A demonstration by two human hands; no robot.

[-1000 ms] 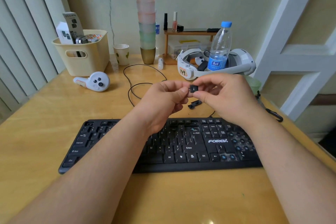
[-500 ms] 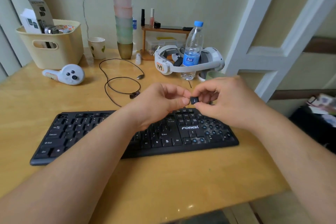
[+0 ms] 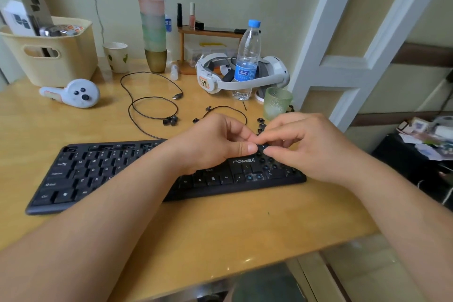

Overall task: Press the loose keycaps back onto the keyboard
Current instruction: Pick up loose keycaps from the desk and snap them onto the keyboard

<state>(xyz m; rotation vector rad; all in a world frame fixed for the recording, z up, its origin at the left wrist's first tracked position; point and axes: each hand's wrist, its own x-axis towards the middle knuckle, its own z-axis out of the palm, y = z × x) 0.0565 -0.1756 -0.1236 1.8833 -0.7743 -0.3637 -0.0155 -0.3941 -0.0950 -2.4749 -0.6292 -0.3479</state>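
A: What are the hands doing?

B: Both hover over the right end of the keyboard (image 3: 122, 169). The left hand (image 3: 215, 142) has its fingers curled and its thumb stretched toward the right hand (image 3: 311, 147), whose fingers are bent, the tips meeting the left thumb. Between those tips sits something small and dark, probably a keycap (image 3: 261, 146), but it is mostly hidden. I cannot tell which hand truly has hold of it, or whether it touches the board yet.

A: So a cap is going on?

B: That is my reading: it is being lined up over the block of keys right of the FOREV logo (image 3: 243, 161), not yet pressed home.

A: How much is finished?

B: The letter area on the left looks fully capped. The right end does not: two bare sockets (image 3: 254, 176) with bluish stems show in the bottom row beside the left-arrow key, and more dark round stems show above them near the right hand.

A: And the spare caps?

B: Loose keycaps (image 3: 170, 120) lie on the table (image 3: 220, 233) behind the keyboard, one cluster by the black cable (image 3: 147, 100), one keycap (image 3: 195, 120) alone, and a few more (image 3: 261, 123) near the green glass (image 3: 277, 103) toward the right edge. I would judge that several remain to fit.
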